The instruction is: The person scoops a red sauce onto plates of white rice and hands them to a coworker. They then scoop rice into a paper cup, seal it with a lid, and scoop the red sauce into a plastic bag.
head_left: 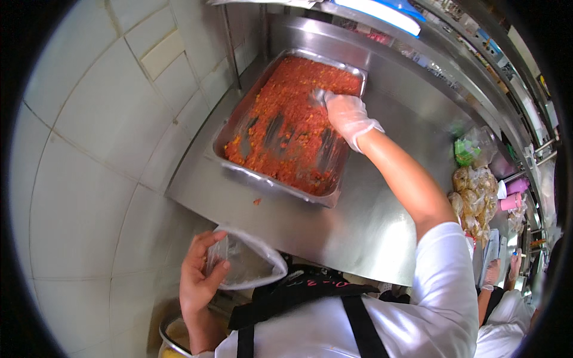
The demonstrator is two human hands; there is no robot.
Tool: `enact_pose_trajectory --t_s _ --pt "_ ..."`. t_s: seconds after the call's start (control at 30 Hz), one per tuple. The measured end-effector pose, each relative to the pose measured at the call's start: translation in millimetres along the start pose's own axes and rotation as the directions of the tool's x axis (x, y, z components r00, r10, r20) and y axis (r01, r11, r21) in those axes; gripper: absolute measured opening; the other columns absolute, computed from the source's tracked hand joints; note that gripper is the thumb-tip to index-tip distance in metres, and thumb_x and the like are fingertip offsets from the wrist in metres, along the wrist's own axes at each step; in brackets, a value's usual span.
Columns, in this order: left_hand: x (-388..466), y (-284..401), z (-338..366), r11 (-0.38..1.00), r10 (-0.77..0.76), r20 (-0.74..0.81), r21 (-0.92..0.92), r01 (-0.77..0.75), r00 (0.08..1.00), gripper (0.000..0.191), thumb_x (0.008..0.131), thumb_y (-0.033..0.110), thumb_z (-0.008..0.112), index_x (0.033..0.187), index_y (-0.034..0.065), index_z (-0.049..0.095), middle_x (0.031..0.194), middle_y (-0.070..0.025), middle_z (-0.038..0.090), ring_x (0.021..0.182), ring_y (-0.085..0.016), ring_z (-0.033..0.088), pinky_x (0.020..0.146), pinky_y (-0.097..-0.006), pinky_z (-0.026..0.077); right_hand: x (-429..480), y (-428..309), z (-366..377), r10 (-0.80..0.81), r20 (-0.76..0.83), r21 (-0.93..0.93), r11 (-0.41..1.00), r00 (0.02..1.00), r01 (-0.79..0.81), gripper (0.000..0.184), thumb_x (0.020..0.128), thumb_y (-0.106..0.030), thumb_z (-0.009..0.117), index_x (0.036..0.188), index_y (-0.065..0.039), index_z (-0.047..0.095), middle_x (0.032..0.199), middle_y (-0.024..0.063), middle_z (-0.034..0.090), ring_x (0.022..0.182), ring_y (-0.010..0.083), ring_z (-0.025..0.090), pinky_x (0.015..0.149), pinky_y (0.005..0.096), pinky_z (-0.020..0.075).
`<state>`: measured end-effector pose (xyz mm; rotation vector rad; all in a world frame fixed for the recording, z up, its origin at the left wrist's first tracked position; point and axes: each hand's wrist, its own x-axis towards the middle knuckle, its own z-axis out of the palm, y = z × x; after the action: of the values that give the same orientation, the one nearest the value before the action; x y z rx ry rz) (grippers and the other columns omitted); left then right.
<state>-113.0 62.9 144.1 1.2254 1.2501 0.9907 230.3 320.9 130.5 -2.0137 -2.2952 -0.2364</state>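
Observation:
A deep rectangular steel pan point(286, 181) lies on the steel counter, with a chunky red and orange food mixture point(295, 103) spread in it; its bottom shows through in streaks. My right hand point(347, 114), in a clear disposable glove, is closed on a metal utensil point(318, 96) whose end is in the mixture; its type is hard to tell. Below the counter's front edge, my bare left hand point(203, 268) holds a clear plastic bag point(250, 264) by its rim, the mouth spread wide. A small red scrap point(257, 202) lies on the counter before the pan.
White wall tiles point(89, 179) border the counter on the left. A shelf point(380, 13) runs above the back. To the right are bags of brownish food point(474, 197), a green item in plastic point(467, 152) and pink cups point(511, 201). A co-worker's gloved hand point(492, 272) is at far right.

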Motion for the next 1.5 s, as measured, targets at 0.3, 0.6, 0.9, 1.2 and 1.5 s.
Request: enact_pose_trajectory --t_s 0.3,0.6,0.9,1.2,1.5 --pt "-3 -1 7 0.997 0.04 -0.098 0.073 -0.033 0.994 0.05 0.069 0.005 0.052 0.119 -0.0009 0.054 0.103 -0.0047 0.05 0.061 -0.007 0.046 0.049 -0.0214 0.036 -11 -8 59 -0.003 0.135 -0.125 0.992 0.991 0.02 0.017 0.081 -0.01 0.053 0.084 -0.006 0.069 0.078 0.0132 0.069 0.071 0.0266 0.069 0.058 0.0395 0.0539" --pt "2 1 9 0.999 0.039 -0.021 0.021 -0.039 0.999 0.054 0.071 -0.006 0.05 0.124 -0.0005 0.053 0.117 -0.0038 0.046 0.077 -0.005 0.045 0.061 -0.0168 0.035 -11 -26 17 -0.004 -0.022 0.072 0.997 1.0 0.006 0.017 0.082 -0.01 0.05 0.083 -0.004 0.067 0.077 0.0188 0.066 0.074 0.0324 0.068 0.063 0.0441 0.0539" --pt "-11 -6 2 0.987 -0.105 -0.121 -0.137 0.088 0.987 0.054 0.071 -0.006 0.047 0.125 -0.0022 0.052 0.113 -0.0022 0.046 0.075 -0.005 0.045 0.061 -0.0168 0.035 -49 -64 35 -0.251 0.03 0.123 0.962 0.968 0.246 0.014 0.081 -0.006 0.05 0.087 -0.006 0.063 0.078 0.0171 0.065 0.074 0.0346 0.066 0.063 0.0476 0.0517" --pt "-12 -11 8 0.977 -0.014 -0.084 -0.212 -0.004 0.996 0.055 0.071 -0.006 0.047 0.125 -0.0028 0.051 0.116 -0.0026 0.046 0.073 -0.005 0.045 0.061 -0.0169 0.036 -25 -76 44 -0.539 -0.151 0.132 0.82 0.829 0.557 0.015 0.079 -0.006 0.052 0.086 -0.011 0.064 0.08 0.0083 0.062 0.079 0.0289 0.064 0.063 0.042 0.0522" --pt "-11 -14 22 0.971 -0.028 -0.008 -0.236 0.026 1.0 0.056 0.073 -0.007 0.046 0.129 -0.002 0.047 0.115 -0.0027 0.054 0.069 -0.004 0.047 0.056 -0.0176 0.037 -44 -17 31 -0.079 -0.075 0.034 0.996 0.994 0.082 0.016 0.082 -0.008 0.049 0.089 -0.01 0.064 0.084 0.0123 0.066 0.075 0.0318 0.066 0.061 0.0435 0.0523"
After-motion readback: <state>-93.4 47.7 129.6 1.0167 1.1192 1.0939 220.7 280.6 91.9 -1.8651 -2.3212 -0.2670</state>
